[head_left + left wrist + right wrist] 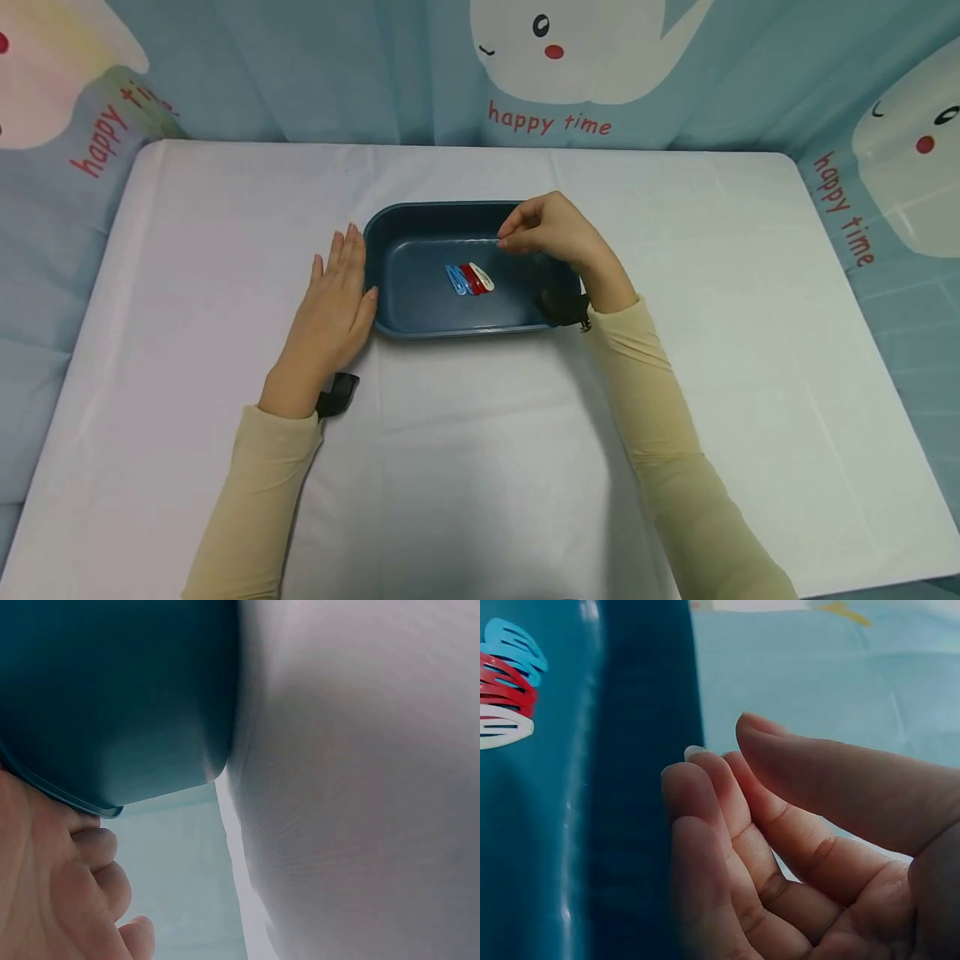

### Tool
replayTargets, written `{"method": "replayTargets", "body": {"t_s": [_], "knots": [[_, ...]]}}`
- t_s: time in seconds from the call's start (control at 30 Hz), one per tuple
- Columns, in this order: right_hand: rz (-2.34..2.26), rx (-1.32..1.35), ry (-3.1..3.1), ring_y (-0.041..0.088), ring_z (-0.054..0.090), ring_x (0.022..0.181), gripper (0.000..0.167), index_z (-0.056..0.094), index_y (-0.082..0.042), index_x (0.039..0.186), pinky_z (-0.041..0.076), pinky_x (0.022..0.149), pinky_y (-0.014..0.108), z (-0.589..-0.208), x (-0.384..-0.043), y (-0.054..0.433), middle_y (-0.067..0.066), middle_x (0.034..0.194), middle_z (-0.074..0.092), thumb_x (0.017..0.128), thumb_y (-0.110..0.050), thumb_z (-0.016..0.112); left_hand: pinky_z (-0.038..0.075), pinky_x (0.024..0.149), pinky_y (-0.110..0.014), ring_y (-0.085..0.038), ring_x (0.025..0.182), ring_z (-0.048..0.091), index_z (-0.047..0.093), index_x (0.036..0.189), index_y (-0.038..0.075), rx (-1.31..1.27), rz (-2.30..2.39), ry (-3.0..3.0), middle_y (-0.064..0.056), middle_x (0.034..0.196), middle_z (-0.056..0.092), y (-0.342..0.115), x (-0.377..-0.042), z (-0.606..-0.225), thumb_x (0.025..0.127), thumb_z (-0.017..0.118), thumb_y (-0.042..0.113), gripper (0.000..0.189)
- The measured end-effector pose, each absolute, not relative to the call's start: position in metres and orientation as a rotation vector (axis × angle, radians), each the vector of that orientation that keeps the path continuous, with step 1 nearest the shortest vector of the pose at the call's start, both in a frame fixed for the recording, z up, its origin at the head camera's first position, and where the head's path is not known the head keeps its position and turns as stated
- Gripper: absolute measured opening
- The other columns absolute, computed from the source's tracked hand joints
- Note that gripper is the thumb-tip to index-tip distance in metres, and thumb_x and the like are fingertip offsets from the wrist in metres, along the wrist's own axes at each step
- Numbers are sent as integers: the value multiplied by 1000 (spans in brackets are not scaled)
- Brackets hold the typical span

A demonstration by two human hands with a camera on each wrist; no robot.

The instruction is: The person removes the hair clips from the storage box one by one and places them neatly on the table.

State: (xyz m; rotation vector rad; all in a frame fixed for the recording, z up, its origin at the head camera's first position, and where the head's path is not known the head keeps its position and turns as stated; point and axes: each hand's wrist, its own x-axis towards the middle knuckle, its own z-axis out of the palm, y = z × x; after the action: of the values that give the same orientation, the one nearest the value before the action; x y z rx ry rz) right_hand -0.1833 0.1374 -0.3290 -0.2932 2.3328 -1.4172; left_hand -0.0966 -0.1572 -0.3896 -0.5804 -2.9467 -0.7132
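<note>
Several snap hair clips (469, 280), blue, red and white, lie side by side and overlapping on the floor of a dark blue tray (420, 312). In the right wrist view they show at the upper left, with the white clip (506, 727) at one end of the row. My left hand (330, 312) rests along the tray's left side, fingers straight and thumb at the rim. Over the tray's right part, my right hand (551, 229) hovers with bent fingers and the thumb apart from the forefinger. No clip shows in its grasp.
A white cloth covers the table (465, 467) under the tray. Behind and beside it hangs a light blue curtain (322, 67) with cartoon figures and red lettering. A dark wrist-worn device (337, 394) sits at the left wrist; another (562, 307) is at the right.
</note>
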Motion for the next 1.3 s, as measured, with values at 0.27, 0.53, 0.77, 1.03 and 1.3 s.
{"method": "replayTargets", "body": {"t_s": [0.27, 0.53, 0.77, 1.03, 1.3], "knots": [[-1311, -352, 2330, 27, 62, 72, 8, 68, 7, 85, 52, 69, 32, -339, -191, 125, 11, 79, 68, 85, -1, 66, 1, 112, -50, -29, 143, 0, 1, 149, -2, -576, -716, -2953, -13, 156, 0, -156, -96, -390, 101, 33, 21, 62], [-1180, -314, 2317, 19, 64, 73, 7, 67, 6, 87, 51, 68, 28, -348, -195, 120, 12, 84, 70, 86, 1, 62, 1, 112, -50, -28, 143, -1, 0, 149, -2, -583, -713, -2955, -13, 156, -1, -156, -96, -390, 101, 32, 21, 62], [-1094, -321, 2306, 19, 64, 72, 5, 67, 5, 86, 52, 67, 29, -353, -199, 118, 11, 80, 69, 84, 3, 63, 1, 112, -50, -30, 143, -1, -2, 149, -1, -583, -711, -2958, -14, 156, -1, -157, -96, -388, 102, 32, 21, 63], [-957, -335, 2307, 16, 62, 70, 4, 69, 2, 85, 52, 68, 29, -359, -204, 115, 8, 77, 67, 83, 0, 67, 2, 112, -50, -31, 143, 1, -1, 149, -2, -586, -711, -2950, -14, 156, -1, -157, -97, -389, 101, 33, 21, 63], [-836, -345, 2332, 17, 59, 69, 9, 69, 0, 82, 52, 69, 29, -363, -206, 109, 8, 76, 65, 83, -8, 72, 2, 112, -50, -30, 143, 0, -1, 149, -1, -582, -715, -2953, -13, 156, -1, -158, -97, -389, 101, 33, 21, 63]]}}
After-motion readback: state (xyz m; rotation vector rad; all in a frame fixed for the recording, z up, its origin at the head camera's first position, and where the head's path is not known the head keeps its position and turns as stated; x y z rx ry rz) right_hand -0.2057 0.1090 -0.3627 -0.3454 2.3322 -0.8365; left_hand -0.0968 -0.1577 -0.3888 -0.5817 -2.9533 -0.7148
